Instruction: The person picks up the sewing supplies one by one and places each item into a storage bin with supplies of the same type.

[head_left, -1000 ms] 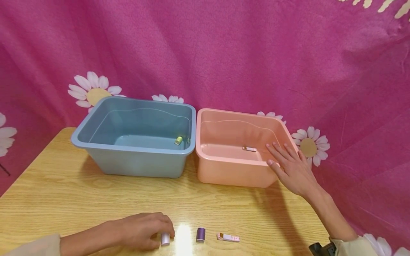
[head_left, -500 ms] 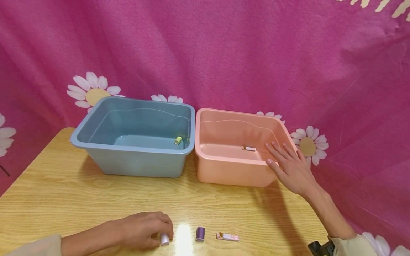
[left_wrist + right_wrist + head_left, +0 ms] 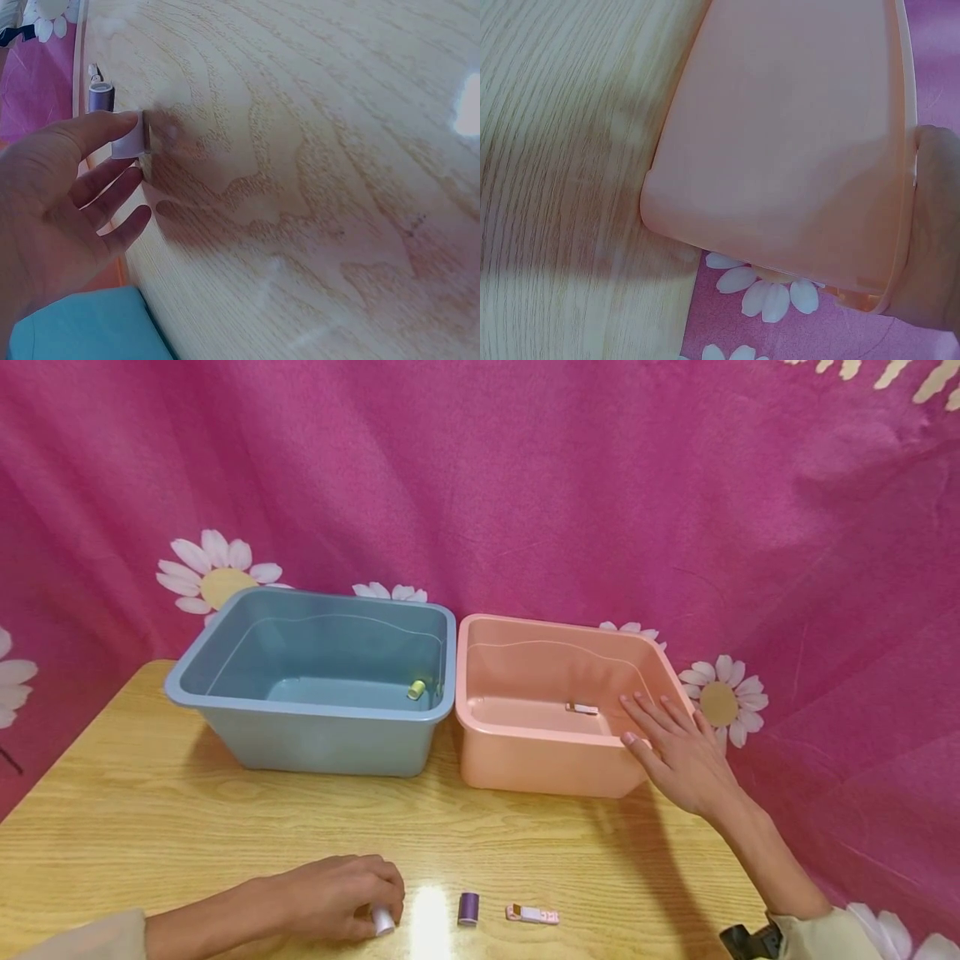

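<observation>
Near the table's front edge my left hand (image 3: 347,897) pinches a pale lilac thread spool (image 3: 383,920) between thumb and fingers, and the spool leans a little. In the left wrist view the thumb lies against the side of the spool (image 3: 129,139), close over the wood. A purple thread spool (image 3: 468,908) stands just right of this hand, and beyond it lies a pink and white nail clipper (image 3: 532,914). My right hand (image 3: 686,760), fingers spread, rests on the right front corner of the pink bin (image 3: 547,764). Its palm side is hidden in the head view.
A blue bin (image 3: 322,743) stands left of the pink one, with a yellow-green spool (image 3: 417,690) inside. Another nail clipper (image 3: 582,708) lies on the pink bin's floor. Behind the wooden table (image 3: 300,818) hangs a magenta flowered cloth (image 3: 480,485).
The pale spool in my left hand has gone from upright to slightly tilted. My right hand stays at the pink bin's rim.
</observation>
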Demonstrator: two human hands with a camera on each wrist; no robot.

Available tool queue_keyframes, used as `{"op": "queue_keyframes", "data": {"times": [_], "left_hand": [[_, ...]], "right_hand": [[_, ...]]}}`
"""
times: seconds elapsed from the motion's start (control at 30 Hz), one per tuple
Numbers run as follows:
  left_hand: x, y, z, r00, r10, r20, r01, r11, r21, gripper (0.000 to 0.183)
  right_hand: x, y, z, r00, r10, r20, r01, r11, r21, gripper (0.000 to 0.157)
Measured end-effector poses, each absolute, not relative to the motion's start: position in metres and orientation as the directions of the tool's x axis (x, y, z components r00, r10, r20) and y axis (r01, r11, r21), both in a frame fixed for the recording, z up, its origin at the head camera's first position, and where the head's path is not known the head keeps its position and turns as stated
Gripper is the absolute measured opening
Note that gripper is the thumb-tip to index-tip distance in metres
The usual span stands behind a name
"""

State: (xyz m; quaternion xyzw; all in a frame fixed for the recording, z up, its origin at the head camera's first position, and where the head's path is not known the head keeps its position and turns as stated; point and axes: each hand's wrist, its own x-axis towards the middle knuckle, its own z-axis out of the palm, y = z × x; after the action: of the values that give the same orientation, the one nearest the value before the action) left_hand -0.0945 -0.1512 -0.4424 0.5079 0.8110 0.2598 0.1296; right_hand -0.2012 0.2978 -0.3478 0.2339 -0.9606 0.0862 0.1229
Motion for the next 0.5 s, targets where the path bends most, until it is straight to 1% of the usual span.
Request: {"op": "queue_keyframes", "data": {"times": [0.17, 0.37, 0.5], "left_hand": [[-0.0934, -0.1518, -0.4425, -0.458, 0.888, 0.038, 0.740, 0.357, 0.570, 0.018], [-0.0957, -0.1535, -0.4392, -0.465, 0.882, 0.069, 0.742, 0.347, 0.574, 0.014], [-0.0987, -0.1553, -0.4350, -0.512, 0.858, 0.039, 0.709, 0.396, 0.584, 0.011]], "right_hand": [[-0.2006, 0.2974, -0.3468, -0.864, -0.428, 0.266, -0.468, 0.878, -0.106, 0.054], [-0.2009, 0.2973, -0.3459, -0.868, -0.428, 0.252, -0.464, 0.880, -0.102, 0.055], [-0.2009, 0.2972, -0.3458, -0.869, -0.427, 0.249, -0.463, 0.880, -0.106, 0.055]]}}
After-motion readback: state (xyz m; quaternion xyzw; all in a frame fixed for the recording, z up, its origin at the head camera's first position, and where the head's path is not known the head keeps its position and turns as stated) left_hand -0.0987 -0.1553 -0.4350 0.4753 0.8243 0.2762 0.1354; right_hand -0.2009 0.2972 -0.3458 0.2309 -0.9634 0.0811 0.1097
